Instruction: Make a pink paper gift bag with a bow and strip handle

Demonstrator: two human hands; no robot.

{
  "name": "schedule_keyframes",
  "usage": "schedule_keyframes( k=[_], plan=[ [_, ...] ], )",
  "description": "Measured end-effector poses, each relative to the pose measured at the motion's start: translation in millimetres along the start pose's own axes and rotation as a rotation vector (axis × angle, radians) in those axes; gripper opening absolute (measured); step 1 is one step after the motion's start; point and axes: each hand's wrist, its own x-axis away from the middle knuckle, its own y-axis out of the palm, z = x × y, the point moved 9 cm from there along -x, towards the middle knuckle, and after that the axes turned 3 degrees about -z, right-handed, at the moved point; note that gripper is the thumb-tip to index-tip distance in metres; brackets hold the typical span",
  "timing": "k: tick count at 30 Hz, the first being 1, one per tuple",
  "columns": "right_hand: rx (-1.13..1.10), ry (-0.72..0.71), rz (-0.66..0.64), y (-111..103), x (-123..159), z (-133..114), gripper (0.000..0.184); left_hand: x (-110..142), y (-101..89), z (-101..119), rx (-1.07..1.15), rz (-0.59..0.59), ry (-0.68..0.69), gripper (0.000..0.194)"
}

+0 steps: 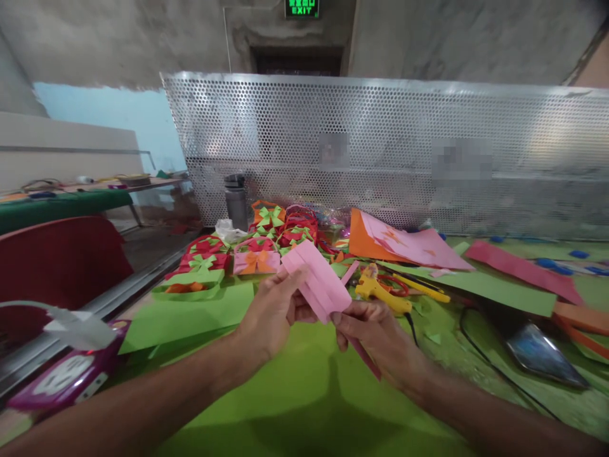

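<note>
A folded piece of pink paper (318,279) is held up over the green tabletop, tilted, with creases across it. My left hand (278,304) grips its left side, thumb on top and fingers curled beneath. At its lower right corner my right hand (375,327) pinches it, and a narrow pink paper strip (365,358) hangs below those fingers. Another bit of pink strip (351,271) sticks out behind the folded piece. Just beyond lies a yellow glue gun (380,291). Small paper bags with bows stand behind my left hand, among them a pink one (257,261).
Green paper sheets (190,317) lie at left, near a purple power strip (71,381) with a white plug. Pink and orange sheets (409,244) are at back right. A phone (547,355) and a black cable are at right. A bottle (235,202) stands before the perforated metal screen (380,114).
</note>
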Motion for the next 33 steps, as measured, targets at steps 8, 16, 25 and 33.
schedule_keyframes(
  k=[8, 16, 25, 33],
  plan=[
    [0.038, -0.034, -0.026, 4, 1, -2, 0.021, -4, -0.9, 6, -0.076, -0.012, 0.055, 0.025],
    [0.062, -0.027, -0.028, 7, 2, -8, 0.024, 0, 6.1, 15, -0.157, -0.040, 0.152, 0.020],
    [0.162, -0.041, 0.029, 1, 3, -8, 0.033, 1, 7.1, 12, -0.128, -0.022, 0.125, 0.022],
    [0.119, -0.018, 0.037, 2, 2, 0, 0.033, 0, 1.6, 15, -0.001, 0.036, 0.072, 0.020]
  ],
)
